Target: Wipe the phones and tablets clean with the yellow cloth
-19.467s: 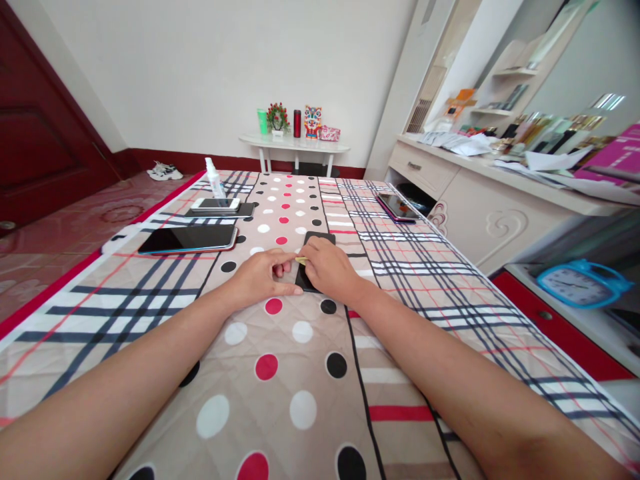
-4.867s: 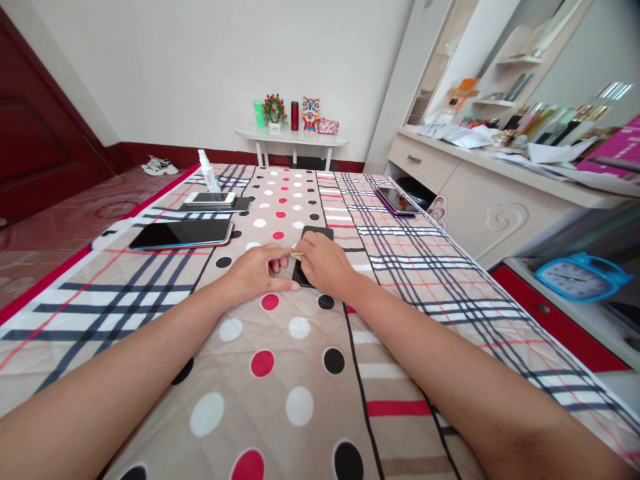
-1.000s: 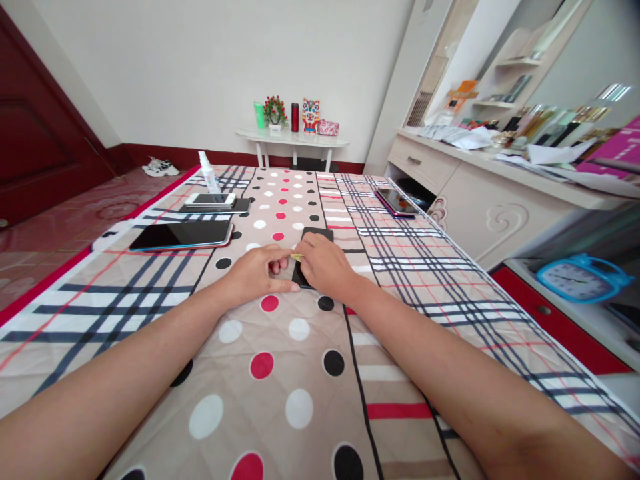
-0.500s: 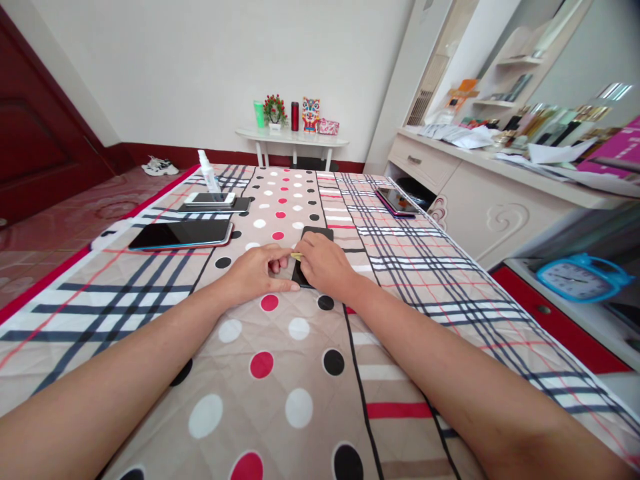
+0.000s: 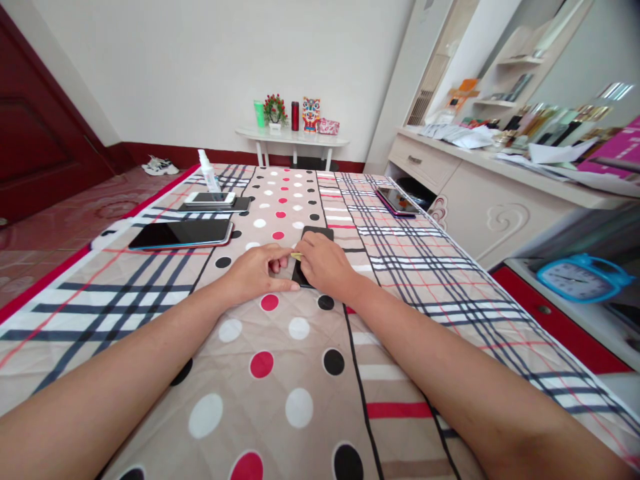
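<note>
A black phone (image 5: 319, 232) lies flat on the patterned bedcover, its middle mostly covered by my hands. My left hand (image 5: 254, 270) is at its left edge, index finger and thumb spanning that side, the other fingers curled. The thumb tip touches near the phone's lower left corner. Over the phone, my right hand (image 5: 325, 261) is closed with its fingers bent down. A small yellowish piece (image 5: 297, 255) pokes out from under its fingertips, beside the left index finger; its kind is hard to make out.
To the left lie a large dark tablet (image 5: 183, 233), a white phone (image 5: 210, 199) on another dark device (image 5: 239, 205), and a white spray bottle (image 5: 208, 175). A purple-edged phone (image 5: 397, 202) rests at the right bed edge. A blue clock (image 5: 575, 279) stands on the right.
</note>
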